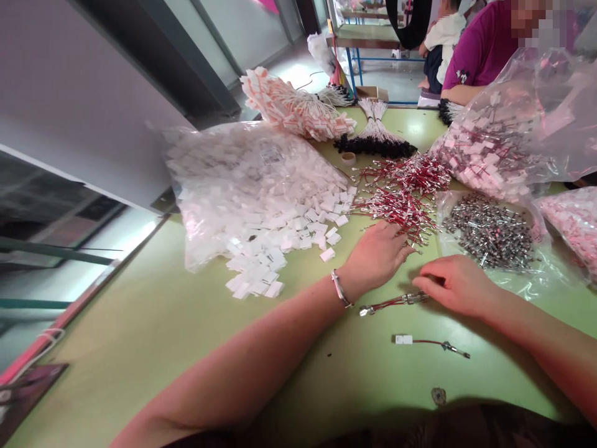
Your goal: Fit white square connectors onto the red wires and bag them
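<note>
My left hand [380, 254], palm down, reaches to the near edge of a pile of red wires [396, 208] with silvery end terminals. Its fingertips are hidden among the wires, so their grip does not show. My right hand [454, 285] is closed, thumb and forefinger brought together; what they hold, if anything, is not visible. Just below its thumb lies a small bunch of red wires with metal ends [392, 303], its right end running under the hand. Nearer me is a single red wire fitted with a white connector housing [403, 339] and a thin metal-tipped part.
Loose white housings [256, 267] spill from a big clear bag [261, 162] at left. Right of the wires sits a bag of small metal-and-glass parts [489, 230]. Behind are tied white-wire bundles [373, 121], a tape roll [348, 158] and a filled bag [494, 146]; a person in purple [480, 46] sits opposite.
</note>
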Motion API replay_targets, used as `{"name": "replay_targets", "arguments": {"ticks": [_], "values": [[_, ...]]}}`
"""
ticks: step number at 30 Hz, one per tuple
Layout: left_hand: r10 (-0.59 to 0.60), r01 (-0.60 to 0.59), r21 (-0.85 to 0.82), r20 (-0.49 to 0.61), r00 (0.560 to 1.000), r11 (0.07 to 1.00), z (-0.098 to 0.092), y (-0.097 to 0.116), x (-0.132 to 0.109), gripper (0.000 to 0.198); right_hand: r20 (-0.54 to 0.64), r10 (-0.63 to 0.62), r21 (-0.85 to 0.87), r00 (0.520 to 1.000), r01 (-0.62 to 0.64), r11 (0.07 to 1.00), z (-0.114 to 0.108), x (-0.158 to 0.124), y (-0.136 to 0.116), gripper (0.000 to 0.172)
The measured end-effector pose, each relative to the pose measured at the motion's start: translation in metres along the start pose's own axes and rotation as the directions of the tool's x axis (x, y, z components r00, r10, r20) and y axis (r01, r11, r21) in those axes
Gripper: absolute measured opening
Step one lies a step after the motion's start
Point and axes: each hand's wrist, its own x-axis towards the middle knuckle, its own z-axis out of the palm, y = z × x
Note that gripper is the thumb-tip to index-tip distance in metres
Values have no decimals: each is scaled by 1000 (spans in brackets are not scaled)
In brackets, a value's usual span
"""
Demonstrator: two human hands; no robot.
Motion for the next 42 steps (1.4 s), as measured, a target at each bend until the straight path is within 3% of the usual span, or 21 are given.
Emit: {"name": "replay_targets", "arguments": {"ticks": [4, 8, 15, 20, 23, 27, 31, 34, 37, 42], "values": [[-65, 64, 24, 23, 998, 998, -4, -7, -7, 42, -190, 199, -74, 961, -216, 974, -24, 0, 29, 37], [-56, 56, 0, 16, 998, 998, -14, -19, -12, 38, -300, 328, -287, 896, -412, 865, -39, 3, 66, 26], [-171, 174, 31, -71, 983, 984, -3, -13, 1, 20, -152, 318, -542, 936, -348, 765, -26, 13, 71, 27], [-92, 92, 2, -39, 995, 996, 4, -17, 5, 24, -140, 331, -554, 933, -351, 755, -26, 16, 67, 25], [-92, 85, -61, -124, 988, 995, 1, -21, 2, 23, -187, 354, -480, 916, -399, 781, -26, 15, 72, 24], [-161, 61, -374, -241, 957, 926, -9, -18, -4, 16, -271, 332, -334, 904, -411, 848, -29, 11, 78, 31], [-309, 176, -628, -108, 945, 758, -14, -6, -7, 18, -281, 250, -78, 926, -282, 956, -31, 7, 61, 22], [-351, 222, -719, -32, 936, 658, -8, -3, -5, 23, -295, 164, 142, 941, -126, 982, -25, 7, 40, 19], [-403, 221, -678, -121, 907, 701, -2, -10, -2, 19, -303, 143, 227, 942, -74, 971, -15, 7, 25, 17], [-407, 158, -621, -282, 869, 768, -7, -14, -6, 13, -226, 273, 468, 935, -142, 873, -7, 6, 19, 21]]}}
